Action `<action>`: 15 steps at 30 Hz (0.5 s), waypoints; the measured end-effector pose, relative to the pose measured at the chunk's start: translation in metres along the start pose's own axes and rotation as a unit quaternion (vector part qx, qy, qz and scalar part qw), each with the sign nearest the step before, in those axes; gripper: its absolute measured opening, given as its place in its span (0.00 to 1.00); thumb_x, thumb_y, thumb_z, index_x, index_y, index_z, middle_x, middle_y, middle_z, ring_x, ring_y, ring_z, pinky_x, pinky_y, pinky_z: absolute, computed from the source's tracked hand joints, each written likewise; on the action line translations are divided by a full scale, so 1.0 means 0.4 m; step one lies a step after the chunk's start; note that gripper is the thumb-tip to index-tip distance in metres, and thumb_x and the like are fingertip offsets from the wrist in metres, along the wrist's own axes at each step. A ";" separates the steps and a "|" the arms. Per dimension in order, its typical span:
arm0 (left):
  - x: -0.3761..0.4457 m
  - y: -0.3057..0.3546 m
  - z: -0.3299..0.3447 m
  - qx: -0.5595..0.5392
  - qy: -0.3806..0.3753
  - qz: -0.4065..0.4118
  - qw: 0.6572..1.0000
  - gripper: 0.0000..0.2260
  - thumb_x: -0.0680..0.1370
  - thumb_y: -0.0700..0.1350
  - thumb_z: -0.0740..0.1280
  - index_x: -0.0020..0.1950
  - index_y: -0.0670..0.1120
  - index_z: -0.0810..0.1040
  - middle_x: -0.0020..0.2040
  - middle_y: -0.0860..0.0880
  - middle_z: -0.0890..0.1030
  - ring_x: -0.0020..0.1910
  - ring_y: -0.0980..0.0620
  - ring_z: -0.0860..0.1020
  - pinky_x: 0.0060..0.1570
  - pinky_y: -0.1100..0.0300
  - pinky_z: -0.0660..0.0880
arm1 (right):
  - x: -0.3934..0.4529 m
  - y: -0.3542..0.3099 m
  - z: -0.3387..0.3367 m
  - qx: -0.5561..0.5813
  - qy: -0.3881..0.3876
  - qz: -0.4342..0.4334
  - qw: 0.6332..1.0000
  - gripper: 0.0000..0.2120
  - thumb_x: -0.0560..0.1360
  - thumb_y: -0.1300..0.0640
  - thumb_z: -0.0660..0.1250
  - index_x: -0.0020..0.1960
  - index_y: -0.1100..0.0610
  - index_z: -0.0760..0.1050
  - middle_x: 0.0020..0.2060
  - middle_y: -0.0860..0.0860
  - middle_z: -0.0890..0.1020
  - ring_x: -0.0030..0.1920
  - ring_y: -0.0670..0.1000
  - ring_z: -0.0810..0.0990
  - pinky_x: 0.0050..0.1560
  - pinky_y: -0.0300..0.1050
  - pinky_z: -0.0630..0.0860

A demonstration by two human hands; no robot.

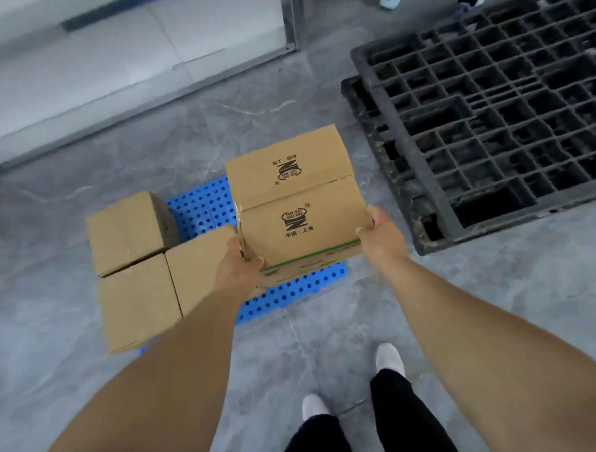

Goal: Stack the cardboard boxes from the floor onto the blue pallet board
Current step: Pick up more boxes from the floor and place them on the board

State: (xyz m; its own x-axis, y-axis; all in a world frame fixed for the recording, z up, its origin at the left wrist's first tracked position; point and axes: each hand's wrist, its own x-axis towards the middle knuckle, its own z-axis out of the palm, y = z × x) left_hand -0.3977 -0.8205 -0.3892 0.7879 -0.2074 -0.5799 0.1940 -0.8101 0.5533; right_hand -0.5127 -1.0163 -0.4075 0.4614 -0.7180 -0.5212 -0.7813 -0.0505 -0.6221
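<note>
1. Nearby, black pallets (pixel 488 117) lie on the floor (pixel 327 326), right of blue pallet board (pixel 201 205).
2. Three cardboard boxes (pixel 133 299) sit on the board's left.
3. Printed box (pixel 299 205) is held over the board's right.
4. Left hand (pixel 239 265), right hand (pixel 379 233): each grip curled round the box's near corners.

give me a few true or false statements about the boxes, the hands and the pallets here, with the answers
1. Both hands grip the printed box. True: left hand and right hand hold its near corners.
2. The blue pallet board carries no boxes. False: three plain boxes sit on its left part.
3. A black grid pallet lies to the right. True.
4. The held box has its flaps open. False: they are closed.
</note>
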 end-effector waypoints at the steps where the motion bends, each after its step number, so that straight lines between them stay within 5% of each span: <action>1: 0.026 -0.010 0.021 0.000 0.002 0.002 1.000 0.24 0.78 0.42 0.62 0.72 0.51 0.59 0.61 0.48 0.76 0.34 0.61 0.71 0.31 0.66 0.66 | 0.031 0.016 0.018 -0.002 0.000 -0.006 1.000 0.21 0.77 0.60 0.57 0.69 0.47 0.64 0.49 0.46 0.75 0.31 0.37 0.66 0.26 0.35 0.60; 6: 0.186 -0.111 0.146 -0.004 0.017 0.013 1.000 0.23 0.77 0.43 0.64 0.71 0.51 0.63 0.63 0.48 0.74 0.52 0.51 0.71 0.49 0.58 0.67 | 0.196 0.142 0.146 -0.018 0.002 -0.043 0.999 0.16 0.78 0.61 0.57 0.64 0.49 0.67 0.38 0.43 0.71 0.31 0.37 0.65 0.19 0.30 0.65; 11: 0.324 -0.239 0.263 0.028 0.050 0.015 0.998 0.21 0.76 0.45 0.66 0.68 0.51 0.66 0.60 0.49 0.75 0.54 0.50 0.71 0.56 0.55 0.69 | 0.344 0.245 0.297 -0.032 -0.031 -0.085 0.995 0.17 0.77 0.60 0.58 0.65 0.50 0.68 0.51 0.48 0.76 0.43 0.48 0.74 0.41 0.42 0.70; 15: 0.419 -0.326 0.334 0.038 0.068 -0.009 0.997 0.21 0.75 0.46 0.67 0.67 0.51 0.67 0.60 0.47 0.75 0.62 0.44 0.71 0.64 0.43 0.67 | 0.444 0.310 0.406 -0.017 -0.051 -0.112 0.992 0.15 0.77 0.61 0.58 0.62 0.50 0.69 0.45 0.46 0.74 0.43 0.48 0.73 0.38 0.40 0.70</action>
State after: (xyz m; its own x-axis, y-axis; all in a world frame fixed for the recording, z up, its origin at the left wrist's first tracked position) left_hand -0.3692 -0.8228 -0.6385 0.8576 -0.1195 -0.5002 0.1687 -0.8534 0.4932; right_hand -0.4593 -1.0374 -0.6720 0.6638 -0.6117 -0.4304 -0.6676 -0.2250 -0.7097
